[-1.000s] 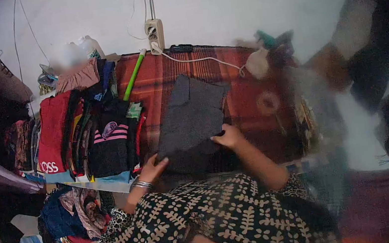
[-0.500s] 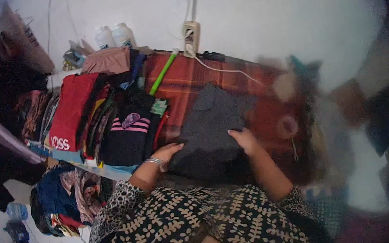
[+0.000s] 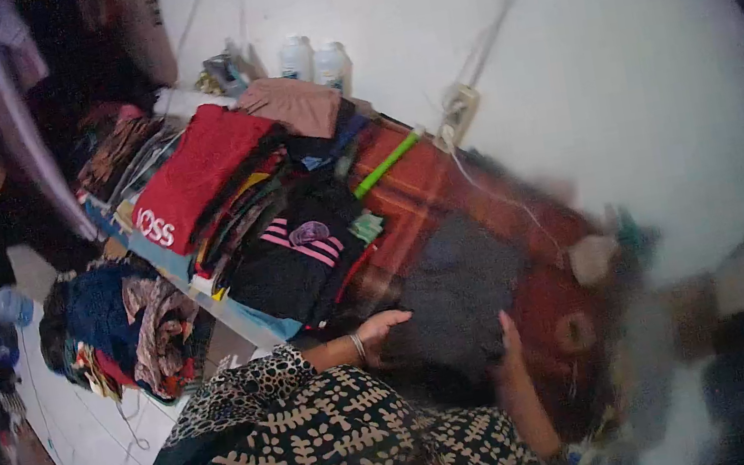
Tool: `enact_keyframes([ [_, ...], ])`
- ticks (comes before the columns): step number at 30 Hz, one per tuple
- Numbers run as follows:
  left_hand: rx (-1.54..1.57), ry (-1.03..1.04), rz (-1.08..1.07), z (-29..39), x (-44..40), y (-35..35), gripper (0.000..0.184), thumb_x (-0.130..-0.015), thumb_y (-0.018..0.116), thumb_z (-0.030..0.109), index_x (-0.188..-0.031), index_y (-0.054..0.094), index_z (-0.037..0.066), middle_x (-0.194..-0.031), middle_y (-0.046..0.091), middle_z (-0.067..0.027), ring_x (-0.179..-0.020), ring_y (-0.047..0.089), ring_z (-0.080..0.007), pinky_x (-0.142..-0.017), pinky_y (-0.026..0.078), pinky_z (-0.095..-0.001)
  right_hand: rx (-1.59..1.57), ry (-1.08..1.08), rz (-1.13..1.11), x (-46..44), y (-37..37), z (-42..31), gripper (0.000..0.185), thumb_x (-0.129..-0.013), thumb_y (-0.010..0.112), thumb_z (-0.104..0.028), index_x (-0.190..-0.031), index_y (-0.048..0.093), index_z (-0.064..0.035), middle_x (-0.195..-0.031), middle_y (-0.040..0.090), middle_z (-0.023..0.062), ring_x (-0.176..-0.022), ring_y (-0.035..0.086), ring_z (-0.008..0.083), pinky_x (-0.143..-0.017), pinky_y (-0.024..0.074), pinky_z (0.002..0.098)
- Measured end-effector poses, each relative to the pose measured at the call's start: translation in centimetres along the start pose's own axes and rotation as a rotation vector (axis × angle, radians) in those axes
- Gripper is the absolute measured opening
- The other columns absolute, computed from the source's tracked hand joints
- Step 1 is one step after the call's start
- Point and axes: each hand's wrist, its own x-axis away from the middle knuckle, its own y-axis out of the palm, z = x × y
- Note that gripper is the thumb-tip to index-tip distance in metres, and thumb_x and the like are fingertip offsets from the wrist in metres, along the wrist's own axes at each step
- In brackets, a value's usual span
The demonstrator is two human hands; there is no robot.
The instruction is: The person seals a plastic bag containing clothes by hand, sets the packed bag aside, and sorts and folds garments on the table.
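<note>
A folded dark grey garment point(image 3: 464, 281) lies in front of me on a red-brown checked cloth point(image 3: 389, 220). My left hand point(image 3: 380, 335), with bangles at the wrist, holds its near left edge, the thumb on top and the other fingers mostly hidden. At the near right edge, my right hand point(image 3: 510, 366) grips the same garment with its thumb pointing up; it is slightly blurred. Left of the garment is a black folded garment with pink stripes point(image 3: 298, 253), on a stack. Beside that sits a folded red garment with white letters point(image 3: 199, 172).
A green stick point(image 3: 389, 163) lies behind the stacks. A power strip point(image 3: 458, 116) with a white cable rests against the wall, and two white bottles point(image 3: 313, 61) stand farther left. Below the raised edge is a heap of clothes point(image 3: 120, 318) over the floor.
My view has turned, so the stacks sit farther right and tilted. Both hands have stayed at the sides of the dark grey garment; the right hand's thumb now points more upward.
</note>
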Motion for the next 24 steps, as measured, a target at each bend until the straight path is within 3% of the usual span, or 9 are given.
enact_keyframes([
  [1, 0.023, 0.039, 0.000, 0.0, 0.3, 0.6, 0.039, -0.087, 0.060, 0.035, -0.115, 0.064, 0.008, -0.113, 0.066, -0.0106, -0.099, 0.063, -0.0282, -0.089, 0.048, -0.0456, -0.058, -0.133, -0.081, 0.8, 0.1, 0.5, 0.068, -0.084, 0.061, -0.039, -0.133, 0.041, 0.0044, -0.126, 0.053, 0.0186, -0.109, 0.055, 0.0368, -0.095, 0.0444, 0.0495],
  [5, -0.310, 0.061, 0.259, -0.5, -1.6, -1.7, 0.044, -0.086, 0.059, 0.040, -0.118, 0.062, 0.009, -0.130, 0.055, -0.0112, -0.119, 0.050, -0.0256, -0.096, 0.043, -0.0424, -0.056, -0.102, -0.213, -0.3, -1.8, 0.5, 0.064, -0.081, 0.063, -0.032, -0.130, 0.043, 0.0037, -0.122, 0.055, 0.0180, -0.107, 0.056, 0.0360, -0.093, 0.0452, 0.0493],
  [7, -0.641, 0.158, 0.198, -0.4, -0.1, -0.9, 0.055, -0.086, 0.060, 0.039, -0.131, 0.052, 0.007, -0.134, 0.051, -0.0142, -0.118, 0.050, -0.0272, -0.099, 0.041, -0.0445, 0.085, -0.023, -0.159, -1.0, -2.3, -0.9, 0.051, -0.076, 0.065, -0.024, -0.117, 0.053, 0.0031, -0.110, 0.060, 0.0161, -0.101, 0.058, 0.0353, -0.087, 0.0481, 0.0493],
  [11, -0.702, 0.115, 0.334, 0.1, -1.3, -0.1, 0.065, -0.086, 0.062, 0.036, -0.139, 0.041, 0.006, -0.136, 0.048, -0.0178, -0.122, 0.047, -0.0279, -0.101, 0.038, -0.0437, 0.265, -0.116, -0.118, -1.0, -2.1, -3.9, 0.037, -0.072, 0.066, -0.022, -0.101, 0.061, 0.0004, -0.099, 0.064, 0.0137, -0.096, 0.060, 0.0350, -0.081, 0.0498, 0.0458],
  [13, -0.818, 0.394, 0.223, 0.0, -2.1, -0.9, 0.066, -0.085, 0.064, 0.033, -0.140, 0.041, 0.004, -0.135, 0.049, -0.0207, -0.124, 0.047, -0.0280, -0.099, 0.042, -0.0411, 0.333, -0.205, 0.025, -0.9, -2.2, -4.6, 0.027, -0.071, 0.068, -0.023, -0.088, 0.063, -0.0032, -0.089, 0.065, 0.0108, -0.091, 0.061, 0.0337, -0.075, 0.0497, 0.0442],
  [14, -0.814, 0.402, 0.225, 0.1, -1.9, -0.9, 0.066, -0.085, 0.064, 0.033, -0.140, 0.041, 0.004, -0.135, 0.049, -0.0207, -0.124, 0.047, -0.0280, -0.099, 0.042, -0.0411, 0.339, -0.207, 0.018, -2.7, -4.1, -4.6, 0.027, -0.071, 0.068, -0.023, -0.088, 0.063, -0.0032, -0.089, 0.065, 0.0108, -0.091, 0.061, 0.0337, -0.075, 0.0497, 0.0442],
  [17, -0.958, 0.325, 0.262, 0.4, -0.4, -0.3, 0.070, -0.086, 0.065, 0.033, -0.144, 0.036, 0.008, -0.124, 0.056, -0.0158, -0.112, 0.056, -0.0235, -0.092, 0.047, -0.0342, 0.516, 0.024, 0.072, -4.9, -9.7, -2.9, 0.042, -0.071, 0.068, -0.024, -0.107, 0.060, -0.0051, -0.107, 0.062, 0.0151, -0.103, 0.058, 0.0348, -0.082, 0.0459, 0.0461],
  [20, -1.064, 0.395, 0.247, -0.6, -3.4, -3.1, 0.069, -0.085, 0.066, 0.029, -0.144, 0.036, 0.008, -0.123, 0.059, -0.0152, -0.109, 0.059, -0.0231, -0.089, 0.049, -0.0323, 0.738, -0.244, -0.153, 1.1, -7.7, -1.4, 0.071, -0.071, 0.070, -0.028, -0.134, 0.044, -0.0055, -0.131, 0.050, 0.0186, -0.121, 0.048, 0.0374, -0.094, 0.0392, 0.0523],
  [24, -1.246, 0.360, 0.289, -0.8, -1.8, -1.9, 0.068, -0.086, 0.066, 0.027, -0.143, 0.036, 0.007, -0.123, 0.059, -0.0160, -0.109, 0.059, -0.0242, -0.089, 0.050, -0.0343, 0.605, -0.043, 0.169, 2.5, -1.4, -2.8, 0.086, -0.075, 0.070, -0.018, -0.146, 0.025, -0.0043, -0.145, 0.036, 0.0213, -0.132, 0.035, 0.0417, -0.104, 0.0307, 0.0530],
])
